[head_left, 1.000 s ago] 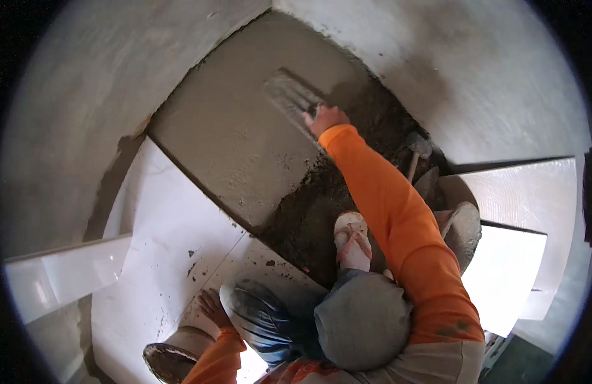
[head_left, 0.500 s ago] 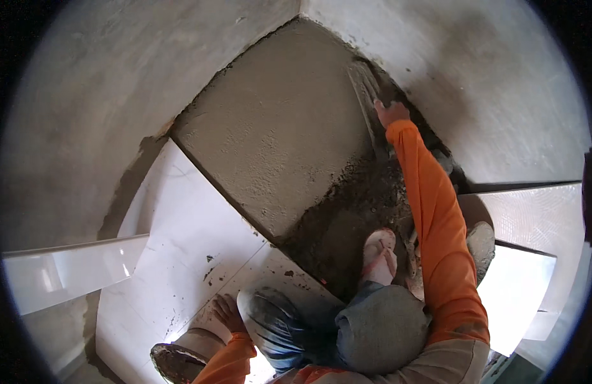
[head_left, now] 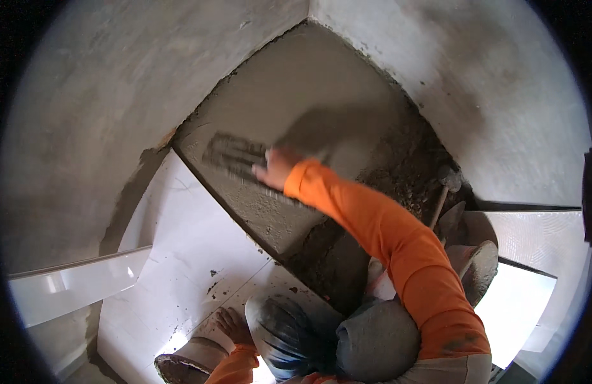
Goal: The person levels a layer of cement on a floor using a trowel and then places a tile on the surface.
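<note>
My right hand (head_left: 278,168), in an orange sleeve, is closed round the handle of a flat rectangular trowel (head_left: 230,153). Motion blurs the tool, and its handle is mostly hidden. The blade is on or just over the left part of a smooth grey mortar bed (head_left: 334,83) that fills the corner. My left hand (head_left: 233,325) lies with fingers spread on the white marbled floor tiles (head_left: 187,256), beside my knee. Both hands are apart, and nothing is under the left one but tile.
Walls (head_left: 129,83) meet at the far corner. Rough dark mortar (head_left: 404,153) borders the bed on the right, where a hammer (head_left: 448,179) lies near a mortar-crusted bucket (head_left: 481,272). Another container (head_left: 181,368) stands at lower left. A white tile (head_left: 516,307) rests at right.
My right hand has swept the trowel from the bed's right edge across to its left side. The hammer on the right has come into sight. My left hand stays on the tiles.
</note>
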### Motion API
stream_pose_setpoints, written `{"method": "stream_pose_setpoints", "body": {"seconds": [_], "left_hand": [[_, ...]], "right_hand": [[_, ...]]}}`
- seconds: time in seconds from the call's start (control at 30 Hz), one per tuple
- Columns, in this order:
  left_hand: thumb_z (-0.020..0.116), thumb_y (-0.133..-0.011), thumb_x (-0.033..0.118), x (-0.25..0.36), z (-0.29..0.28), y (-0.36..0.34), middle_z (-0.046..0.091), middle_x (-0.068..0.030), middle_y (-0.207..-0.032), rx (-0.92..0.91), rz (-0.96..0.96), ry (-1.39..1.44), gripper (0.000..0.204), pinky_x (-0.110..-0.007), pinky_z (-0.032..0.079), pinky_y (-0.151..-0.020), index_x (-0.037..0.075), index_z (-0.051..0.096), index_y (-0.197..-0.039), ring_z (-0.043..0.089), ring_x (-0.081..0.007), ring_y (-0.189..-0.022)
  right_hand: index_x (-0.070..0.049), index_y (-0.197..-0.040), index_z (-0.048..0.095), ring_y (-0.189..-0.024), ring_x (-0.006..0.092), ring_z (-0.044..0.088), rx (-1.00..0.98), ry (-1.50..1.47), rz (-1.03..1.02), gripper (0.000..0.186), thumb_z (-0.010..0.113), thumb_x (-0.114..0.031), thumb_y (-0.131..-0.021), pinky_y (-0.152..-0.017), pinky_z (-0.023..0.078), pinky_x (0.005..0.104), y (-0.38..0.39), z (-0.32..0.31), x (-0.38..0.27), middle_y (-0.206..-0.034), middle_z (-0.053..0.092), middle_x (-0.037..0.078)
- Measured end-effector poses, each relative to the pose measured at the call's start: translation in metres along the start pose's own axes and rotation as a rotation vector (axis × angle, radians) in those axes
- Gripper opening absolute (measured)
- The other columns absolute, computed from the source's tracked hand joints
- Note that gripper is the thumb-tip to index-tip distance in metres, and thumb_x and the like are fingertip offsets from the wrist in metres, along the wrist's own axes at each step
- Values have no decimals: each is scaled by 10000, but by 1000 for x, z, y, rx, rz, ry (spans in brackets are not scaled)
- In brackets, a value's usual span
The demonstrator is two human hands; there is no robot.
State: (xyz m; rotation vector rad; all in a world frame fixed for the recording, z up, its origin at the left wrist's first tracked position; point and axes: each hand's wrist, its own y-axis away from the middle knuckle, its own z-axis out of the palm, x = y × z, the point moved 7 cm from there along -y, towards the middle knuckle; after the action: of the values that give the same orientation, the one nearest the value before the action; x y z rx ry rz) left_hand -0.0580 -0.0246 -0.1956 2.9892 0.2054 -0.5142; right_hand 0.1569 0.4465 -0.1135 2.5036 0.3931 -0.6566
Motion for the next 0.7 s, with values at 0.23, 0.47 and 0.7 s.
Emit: {"method": "stream_pose_setpoints", "body": {"seconds": [0.23, 0.47, 0.7], "left_hand": [[466, -943, 270, 7, -28, -12, 348, -206, -1437, 133, -21, 63, 452, -538, 240, -1111, 27, 404, -1320, 304, -389, -1351], [459, -946, 260, 0, 4, 8, 373, -197, -1426, 74, -24, -27, 451, -535, 263, -1099, 41, 400, -1336, 341, -382, -1333], [449, -950, 239, -4, -3, 8, 355, -196, -1438, 205, -7, 72, 466, -516, 249, -1103, 47, 363, -1365, 338, -368, -1338]], "right_hand": [[-31, -1108, 619, -875, 353, 658, 22, 128, 174, 471, 516, -442, -903, -791, 526, 447, 18, -49, 66, -977, 662, 215], [19, -1224, 545, -1150, 381, 535, 600, 10, 745, 716, 526, -582, -835, -974, 435, 437, 41, -158, 249, -1246, 533, 269], [56, -1306, 451, -1188, 404, 501, 418, 125, 883, 831, 421, -646, -863, -994, 407, 423, 209, -98, 311, -1280, 515, 266]]}}
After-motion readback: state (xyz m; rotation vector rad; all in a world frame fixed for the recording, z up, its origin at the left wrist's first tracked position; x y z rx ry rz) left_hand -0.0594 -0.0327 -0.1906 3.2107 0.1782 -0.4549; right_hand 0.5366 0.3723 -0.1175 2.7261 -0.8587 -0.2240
